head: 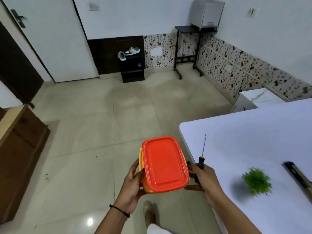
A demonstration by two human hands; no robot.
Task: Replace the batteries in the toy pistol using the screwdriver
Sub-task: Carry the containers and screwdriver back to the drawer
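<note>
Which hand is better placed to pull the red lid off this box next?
Likely the left hand: it holds only the side of the orange box. The right hand, nearer the white table, already grips the screwdriver while steadying the box.

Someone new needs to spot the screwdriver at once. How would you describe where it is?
Find the rounded left corner of the white table. Beside it, the right hand grips the screwdriver next to an orange-lidded box. It is the only thin metal rod, rising from a black-and-yellow handle.
</note>
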